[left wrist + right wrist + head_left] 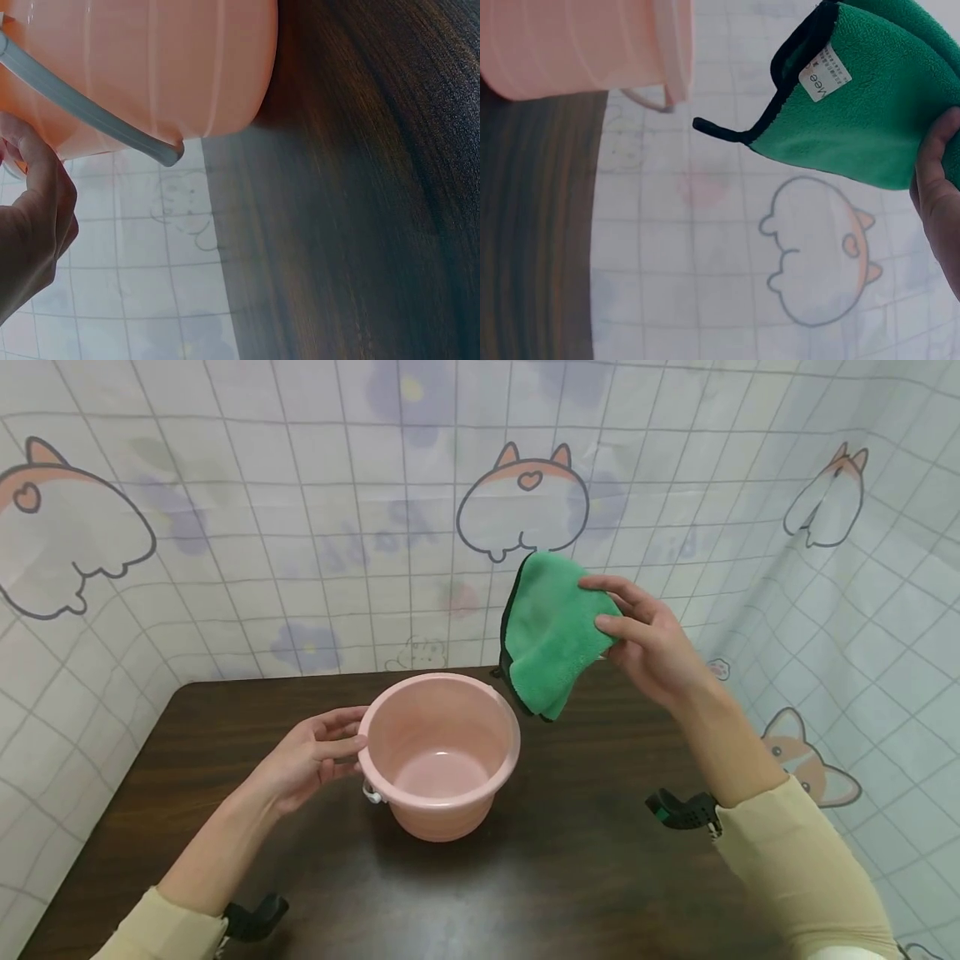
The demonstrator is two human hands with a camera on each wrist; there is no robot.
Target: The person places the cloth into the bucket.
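A pink bucket (442,817) stands upright on the dark table, and its inside looks bare in the head view. My left hand (318,752) holds the bucket's left rim, thumb on the edge and fingers partly hidden beneath it. The bucket's grey handle (90,112) hangs down against its side in the left wrist view. Up and to the right of the bucket, my right hand (645,639) pinches a green cloth (555,627) between thumb and fingers. The cloth has a black border, and in the right wrist view a white label (825,73) and a black loop show on it.
Dark wood-grain table (585,843) extends around the bucket. Behind it and at both sides hangs a white gridded sheet (360,527) printed with corgis and flowers. Each wrist wears a black strap device, one of them at the right sleeve (795,860).
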